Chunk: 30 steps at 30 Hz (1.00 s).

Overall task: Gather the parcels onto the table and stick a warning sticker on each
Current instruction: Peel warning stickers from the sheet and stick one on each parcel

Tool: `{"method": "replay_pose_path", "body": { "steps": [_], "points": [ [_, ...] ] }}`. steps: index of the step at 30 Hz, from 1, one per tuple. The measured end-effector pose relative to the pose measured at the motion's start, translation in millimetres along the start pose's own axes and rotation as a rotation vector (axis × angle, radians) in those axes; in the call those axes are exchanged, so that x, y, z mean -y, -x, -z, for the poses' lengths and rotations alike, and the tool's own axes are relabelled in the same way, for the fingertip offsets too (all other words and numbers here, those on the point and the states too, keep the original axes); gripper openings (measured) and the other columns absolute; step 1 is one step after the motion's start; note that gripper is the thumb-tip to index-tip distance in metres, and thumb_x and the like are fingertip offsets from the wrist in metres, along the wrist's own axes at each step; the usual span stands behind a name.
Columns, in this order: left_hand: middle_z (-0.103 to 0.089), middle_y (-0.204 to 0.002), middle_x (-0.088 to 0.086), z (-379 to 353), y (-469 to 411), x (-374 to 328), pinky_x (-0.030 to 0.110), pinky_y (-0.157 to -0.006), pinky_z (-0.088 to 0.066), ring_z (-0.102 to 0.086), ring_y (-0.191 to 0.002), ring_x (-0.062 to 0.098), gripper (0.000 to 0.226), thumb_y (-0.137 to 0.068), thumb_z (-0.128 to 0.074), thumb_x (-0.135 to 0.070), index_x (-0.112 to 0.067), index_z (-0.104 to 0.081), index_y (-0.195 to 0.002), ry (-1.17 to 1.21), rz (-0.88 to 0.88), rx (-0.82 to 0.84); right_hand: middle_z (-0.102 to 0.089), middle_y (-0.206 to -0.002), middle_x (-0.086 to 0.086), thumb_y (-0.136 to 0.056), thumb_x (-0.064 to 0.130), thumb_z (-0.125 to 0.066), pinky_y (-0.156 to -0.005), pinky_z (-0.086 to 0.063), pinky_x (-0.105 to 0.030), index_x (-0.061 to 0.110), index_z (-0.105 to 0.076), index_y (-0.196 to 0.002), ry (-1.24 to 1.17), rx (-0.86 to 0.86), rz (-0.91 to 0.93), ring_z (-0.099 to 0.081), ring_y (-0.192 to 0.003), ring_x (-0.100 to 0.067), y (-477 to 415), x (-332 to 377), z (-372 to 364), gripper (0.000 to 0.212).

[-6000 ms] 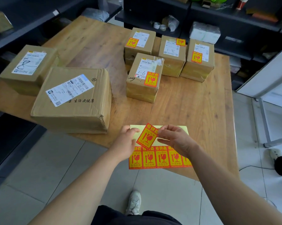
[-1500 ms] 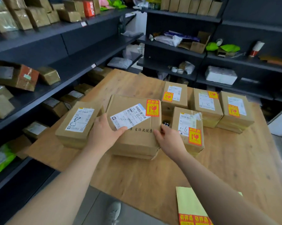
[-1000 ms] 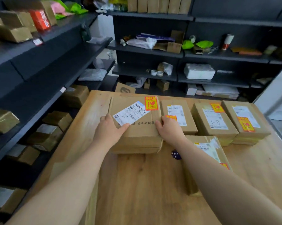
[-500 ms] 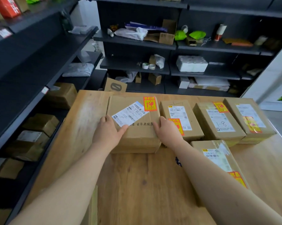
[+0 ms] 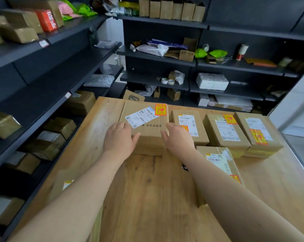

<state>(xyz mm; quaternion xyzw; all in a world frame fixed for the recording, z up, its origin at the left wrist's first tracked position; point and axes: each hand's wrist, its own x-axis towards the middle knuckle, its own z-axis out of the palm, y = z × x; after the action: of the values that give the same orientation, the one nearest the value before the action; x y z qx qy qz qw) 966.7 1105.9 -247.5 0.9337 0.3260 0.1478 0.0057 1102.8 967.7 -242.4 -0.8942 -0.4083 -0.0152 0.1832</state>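
Fingers (image 5: 117,125) of the left hand (image 5: 119,138) lie almost straight on the near left corner of the large parcel (image 5: 147,131), and those of the right hand (image 5: 178,137) lie likewise against its near right corner; neither hand curls around anything. This parcel sits at the far edge of the table (image 5: 147,198), toward the far left corner, with its warning sticker (image 5: 161,109) already on top. I think the step is to line it up with the row of stickered parcels (image 5: 226,130) along that edge. Better to push evenly with both palms, so that it does not turn, does not pass the far edge and does not knock the neighbouring parcel (image 5: 188,123).
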Motion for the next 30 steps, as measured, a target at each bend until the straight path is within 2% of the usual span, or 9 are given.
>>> {"method": "replay_pose_path", "body": {
  "steps": [2,6,10,14,16,19,22,24,30],
  "points": [
    [-0.061,-0.105,0.007,11,28,0,0.034,-0.089,-0.038,-0.051,-0.103,0.026,0.044,-0.093,-0.042,-0.05,-0.01,-0.057,-0.103,-0.016,0.008,-0.005,-0.053,-0.089,0.0,-0.097,0.029,-0.042,-0.057,-0.034,-0.028,0.016,-0.043,-0.085,-0.015,0.001,0.052,-0.055,-0.085,-0.024,21,6,4,0.019],
    [-0.06,-0.1,0.006,24,90,11,0.034,-0.083,-0.039,-0.052,-0.098,0.026,0.041,-0.093,-0.042,-0.05,-0.011,-0.056,-0.097,-0.031,0.063,0.024,-0.061,-0.11,-0.004,-0.097,0.033,-0.044,-0.074,-0.049,-0.035,0.01,-0.057,-0.103,-0.054,0.031,0.132,-0.058,-0.103,-0.026,69,24,-2,0.027],
    [-0.061,-0.107,0.007,32,157,45,0.036,-0.087,-0.043,-0.054,-0.102,0.026,0.042,-0.092,-0.044,-0.047,-0.01,-0.059,-0.106,-0.078,0.148,0.093,-0.059,-0.099,-0.003,-0.096,0.034,-0.043,-0.065,-0.039,-0.032,0.013,-0.05,-0.089,-0.065,0.094,0.226,-0.057,-0.098,-0.027,112,52,-19,0.023],
    [-0.062,-0.103,0.007,40,209,92,0.035,-0.08,-0.042,-0.055,-0.097,0.027,0.04,-0.092,-0.045,-0.047,-0.01,-0.057,-0.103,-0.145,0.261,0.163,-0.061,-0.112,-0.006,-0.096,0.032,-0.042,-0.08,-0.048,-0.035,0.011,-0.059,-0.107,-0.125,0.172,0.259,-0.057,-0.107,-0.027,148,90,-41,0.029],
    [-0.062,-0.1,0.01,42,228,113,0.037,-0.078,-0.042,-0.055,-0.095,0.029,0.04,-0.091,-0.048,-0.047,-0.008,-0.056,-0.099,-0.154,0.304,0.189,-0.061,-0.109,-0.007,-0.096,0.032,-0.041,-0.073,-0.044,-0.033,0.011,-0.057,-0.104,-0.113,0.208,0.273,-0.058,-0.103,-0.029,163,111,-56,0.028],
    [-0.063,-0.101,0.012,37,249,138,0.036,-0.073,-0.043,-0.057,-0.096,0.031,0.038,-0.093,-0.048,-0.045,-0.008,-0.053,-0.098,-0.054,0.366,0.234,-0.061,-0.1,-0.01,-0.096,0.034,-0.041,-0.065,-0.037,-0.033,0.01,-0.052,-0.103,-0.104,0.296,0.222,-0.059,-0.095,-0.034,179,142,-77,0.027],
    [-0.064,-0.101,0.01,26,259,150,0.034,-0.068,-0.046,-0.059,-0.092,0.029,0.034,-0.094,-0.049,-0.041,-0.01,-0.053,-0.108,0.224,0.45,0.346,-0.063,-0.099,-0.014,-0.095,0.035,-0.043,-0.068,-0.046,-0.035,0.009,-0.051,-0.111,-0.183,0.438,0.103,-0.06,-0.09,-0.035,192,165,-91,0.031],
    [-0.064,-0.095,0.007,19,261,153,0.034,-0.068,-0.046,-0.059,-0.086,0.027,0.029,-0.093,-0.052,-0.037,-0.011,-0.054,-0.107,0.358,0.485,0.336,-0.064,-0.097,-0.012,-0.094,0.033,-0.046,-0.072,-0.051,-0.04,0.009,-0.052,-0.108,-0.291,0.484,0.033,-0.06,-0.086,-0.033,200,171,-97,0.029],
    [-0.057,-0.077,0.001,13,278,133,0.032,-0.056,-0.037,-0.054,-0.072,0.024,0.028,-0.091,-0.055,-0.04,-0.012,-0.053,-0.093,0.416,0.358,0.313,-0.066,-0.087,-0.008,-0.089,0.027,-0.053,-0.07,-0.051,-0.04,0.006,-0.057,-0.09,-0.331,0.395,-0.094,-0.059,-0.081,-0.03,224,148,-83,0.021]
  ]
}}
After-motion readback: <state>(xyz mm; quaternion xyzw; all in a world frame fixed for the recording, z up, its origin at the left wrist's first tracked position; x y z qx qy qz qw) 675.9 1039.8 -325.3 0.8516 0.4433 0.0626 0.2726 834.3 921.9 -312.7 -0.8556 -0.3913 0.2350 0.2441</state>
